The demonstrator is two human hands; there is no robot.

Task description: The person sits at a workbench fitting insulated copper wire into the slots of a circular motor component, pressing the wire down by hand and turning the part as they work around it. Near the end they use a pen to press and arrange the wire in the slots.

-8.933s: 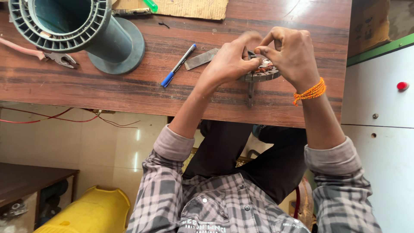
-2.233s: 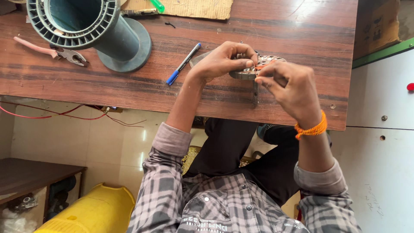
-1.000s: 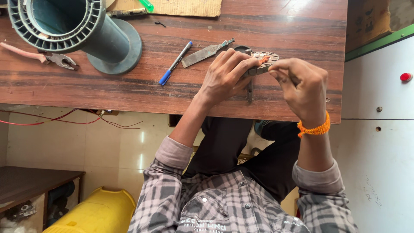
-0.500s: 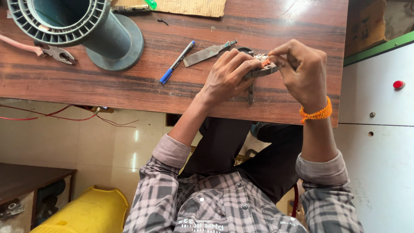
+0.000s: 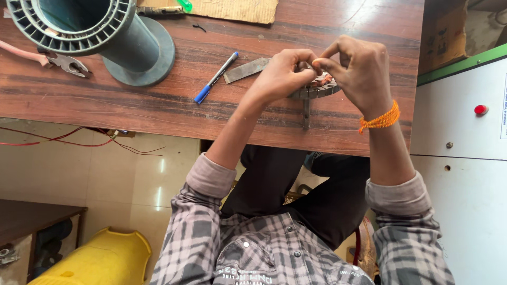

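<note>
Left hand [image 5: 280,76] and right hand [image 5: 359,71] pinch the small metal part [image 5: 317,88] by a blue pen [image 5: 215,77].

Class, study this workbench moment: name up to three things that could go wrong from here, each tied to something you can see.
1. Both hands, left hand and right hand, pinch at the small round metal part near the table edge; it could slip off.
2. The flat metal blade lies close beside the left hand and might nick it.
3. The blue pen could roll if nudged.
</note>
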